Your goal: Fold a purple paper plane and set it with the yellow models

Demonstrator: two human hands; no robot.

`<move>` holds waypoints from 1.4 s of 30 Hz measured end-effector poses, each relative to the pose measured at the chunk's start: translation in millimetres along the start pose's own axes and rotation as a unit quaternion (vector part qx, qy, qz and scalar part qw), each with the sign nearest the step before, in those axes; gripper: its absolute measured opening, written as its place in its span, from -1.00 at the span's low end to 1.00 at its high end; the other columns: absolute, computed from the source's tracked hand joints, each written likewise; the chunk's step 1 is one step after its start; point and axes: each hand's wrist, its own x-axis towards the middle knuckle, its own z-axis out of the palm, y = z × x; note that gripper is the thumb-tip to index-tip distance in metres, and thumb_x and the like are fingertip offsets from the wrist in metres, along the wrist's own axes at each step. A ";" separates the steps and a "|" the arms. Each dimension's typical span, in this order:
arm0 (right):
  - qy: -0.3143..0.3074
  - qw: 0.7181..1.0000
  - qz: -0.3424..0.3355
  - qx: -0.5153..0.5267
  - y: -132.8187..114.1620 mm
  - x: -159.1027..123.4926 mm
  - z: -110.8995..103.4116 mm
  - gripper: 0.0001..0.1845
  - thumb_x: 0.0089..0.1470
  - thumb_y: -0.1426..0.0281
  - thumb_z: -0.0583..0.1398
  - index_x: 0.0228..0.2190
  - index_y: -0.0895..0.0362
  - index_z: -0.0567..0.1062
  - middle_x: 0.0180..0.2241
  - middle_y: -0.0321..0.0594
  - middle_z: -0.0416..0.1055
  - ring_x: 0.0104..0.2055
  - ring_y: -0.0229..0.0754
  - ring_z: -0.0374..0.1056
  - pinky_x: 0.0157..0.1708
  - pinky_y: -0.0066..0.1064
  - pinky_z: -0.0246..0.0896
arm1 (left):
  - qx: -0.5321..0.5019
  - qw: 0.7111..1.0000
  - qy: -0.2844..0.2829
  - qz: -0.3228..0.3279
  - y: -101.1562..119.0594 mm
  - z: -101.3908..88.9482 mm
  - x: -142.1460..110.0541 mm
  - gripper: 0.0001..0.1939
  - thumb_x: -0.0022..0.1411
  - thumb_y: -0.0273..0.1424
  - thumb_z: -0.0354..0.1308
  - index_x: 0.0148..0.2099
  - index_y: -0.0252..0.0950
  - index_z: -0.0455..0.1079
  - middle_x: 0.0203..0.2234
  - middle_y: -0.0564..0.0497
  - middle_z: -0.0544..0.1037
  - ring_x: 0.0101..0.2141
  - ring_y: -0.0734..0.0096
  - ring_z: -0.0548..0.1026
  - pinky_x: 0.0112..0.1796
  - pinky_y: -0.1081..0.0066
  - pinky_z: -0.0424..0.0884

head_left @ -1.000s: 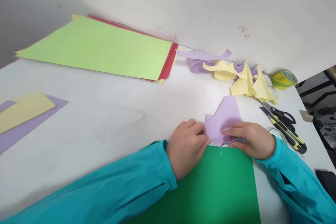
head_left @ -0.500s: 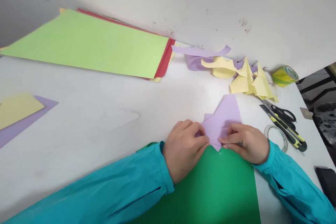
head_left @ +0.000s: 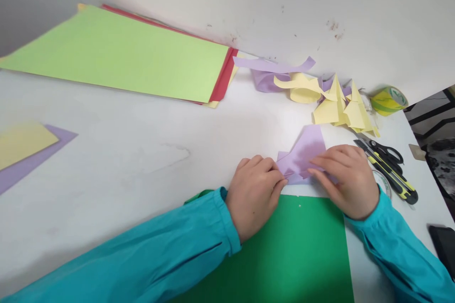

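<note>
A folded piece of purple paper [head_left: 306,144] lies on the white table, just beyond a green sheet [head_left: 291,246]. Its near edge is folded over, with a crease running between my hands. My left hand [head_left: 254,196] is closed, thumb and fingers pinching the paper's left near corner. Over the paper's right part hovers or rests my right hand [head_left: 346,180], thumb and fingers apart, tips close to the crease; whether they touch it I cannot tell. Part of the paper is hidden beneath both hands.
Behind stand folded yellow paper shapes [head_left: 332,104] and a curled purple strip [head_left: 272,65]. To the right lie a utility knife [head_left: 389,170], scissors [head_left: 391,154], tape rolls [head_left: 389,100] and a black phone [head_left: 442,241]. Light-green sheets [head_left: 124,57] are stacked along the wall.
The paper's near point, which stuck out over the green sheet, is folded back. My right hand has lifted and moved right, its fingers opening. My left hand stays pinching the left corner.
</note>
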 end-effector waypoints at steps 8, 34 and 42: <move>-0.083 0.993 -0.014 -0.079 -11.0 0.4 35.7 -0.62 0.15 0.24 -0.02 -0.55 0.16 0.41 -0.60 -0.24 0.37 -0.50 -0.22 0.23 -0.36 -0.36 -0.08 | 0.010 1.000 -0.015 -0.005 -1.3 -0.4 4.4 -0.78 0.19 -0.36 0.01 -0.42 -0.25 0.44 -0.44 0.02 0.45 -0.34 0.31 0.32 -0.30 0.26 0.17; -0.036 0.987 -0.058 -0.147 -7.3 4.5 52.4 -0.67 0.16 0.29 -0.01 -0.53 0.17 0.38 -0.65 -0.26 0.33 -0.55 -0.21 0.19 -0.40 -0.33 -0.20 | -0.057 0.990 -0.080 -0.100 -18.4 -30.3 1.8 -0.86 0.01 -0.50 0.09 -0.52 -0.26 0.45 -0.37 -0.02 0.44 -0.32 0.29 0.35 -0.27 0.26 0.27; -0.046 0.992 -0.057 -0.098 -4.5 1.7 47.9 -0.67 0.14 0.27 -0.01 -0.54 0.18 0.36 -0.62 -0.24 0.33 -0.53 -0.20 0.19 -0.41 -0.33 -0.16 | -0.044 0.997 -0.037 -0.058 -21.6 -24.2 -1.0 -0.87 -0.04 -0.53 0.10 -0.52 -0.26 0.44 -0.40 -0.01 0.45 -0.34 0.31 0.36 -0.30 0.28 0.28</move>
